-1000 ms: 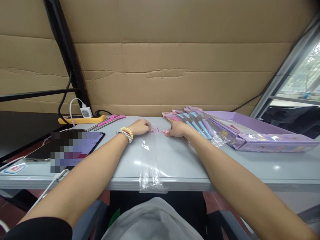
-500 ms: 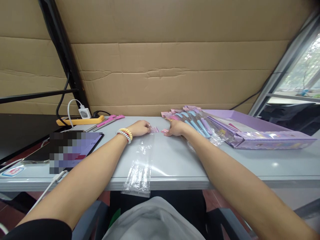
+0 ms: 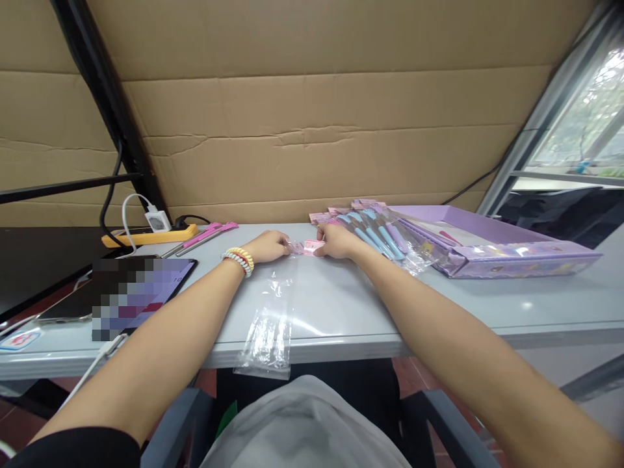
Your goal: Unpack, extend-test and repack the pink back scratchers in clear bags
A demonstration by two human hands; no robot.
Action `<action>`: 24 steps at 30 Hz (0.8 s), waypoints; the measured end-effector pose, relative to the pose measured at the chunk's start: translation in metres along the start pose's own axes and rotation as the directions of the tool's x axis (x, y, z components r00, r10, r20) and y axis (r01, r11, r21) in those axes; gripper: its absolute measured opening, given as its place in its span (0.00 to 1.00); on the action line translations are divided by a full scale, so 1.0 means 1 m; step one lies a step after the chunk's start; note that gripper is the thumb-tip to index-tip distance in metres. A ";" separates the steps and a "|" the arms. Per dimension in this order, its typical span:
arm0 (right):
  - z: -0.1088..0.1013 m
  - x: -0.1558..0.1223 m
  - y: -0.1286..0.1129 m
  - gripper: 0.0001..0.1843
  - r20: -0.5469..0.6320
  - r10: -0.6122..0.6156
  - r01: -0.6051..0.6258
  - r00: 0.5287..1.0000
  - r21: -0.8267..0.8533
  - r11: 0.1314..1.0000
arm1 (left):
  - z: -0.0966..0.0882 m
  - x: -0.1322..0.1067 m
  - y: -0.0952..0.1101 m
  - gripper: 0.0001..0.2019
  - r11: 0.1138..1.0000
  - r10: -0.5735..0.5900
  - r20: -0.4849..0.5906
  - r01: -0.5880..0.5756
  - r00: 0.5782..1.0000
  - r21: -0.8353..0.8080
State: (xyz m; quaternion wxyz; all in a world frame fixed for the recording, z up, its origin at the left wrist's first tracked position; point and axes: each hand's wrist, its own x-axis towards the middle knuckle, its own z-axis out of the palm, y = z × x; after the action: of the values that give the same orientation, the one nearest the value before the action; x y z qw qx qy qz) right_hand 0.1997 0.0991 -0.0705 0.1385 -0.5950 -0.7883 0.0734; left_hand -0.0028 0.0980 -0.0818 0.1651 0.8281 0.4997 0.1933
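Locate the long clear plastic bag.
In the head view, the clear plastic bag lies left of centre on the grey table, running from the left hand to just past the table's front edge, between the forearms.

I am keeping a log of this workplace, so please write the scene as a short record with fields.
Left hand: holds far end of clear plastic bag
Right hand: pinches pink card
Bag position: flat on grey table, near end past its front edge
Right side: wrapped blue and purple items, next to purple box
Left side: yellow power strip, pink-and-metal tools, lit screen
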 end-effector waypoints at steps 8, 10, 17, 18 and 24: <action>0.001 0.005 0.001 0.05 -0.201 -0.003 0.059 0.980 0.276 0.959 | 0.000 -0.002 0.004 0.11 1.000 -0.001 0.002 0.001 1.000 -0.009; 0.003 0.006 0.002 0.04 -0.187 -0.004 0.080 0.982 0.402 0.912 | 0.000 -0.002 0.003 0.11 0.999 0.010 0.003 -0.010 1.000 -0.039; 0.011 0.003 0.004 0.16 0.042 -0.045 0.015 0.998 0.541 0.841 | 0.002 0.000 0.001 0.10 0.996 0.060 -0.049 -0.063 0.997 -0.064; 0.011 0.002 0.003 0.19 0.038 -0.047 0.023 0.998 0.481 0.877 | 0.002 0.000 0.002 0.09 0.996 0.064 -0.057 -0.068 0.996 -0.060; 0.004 -0.001 -0.005 0.14 -0.165 -0.133 0.195 0.977 0.457 0.868 | 0.000 -0.002 0.011 0.07 0.995 0.048 -0.133 -0.059 0.990 -0.083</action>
State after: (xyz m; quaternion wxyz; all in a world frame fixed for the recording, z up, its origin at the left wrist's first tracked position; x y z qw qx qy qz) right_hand 0.1945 0.0973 -0.0729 0.3347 -0.4780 -0.7839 0.2120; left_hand 0.0050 0.0914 -0.0768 0.1625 0.8187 0.4782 0.2732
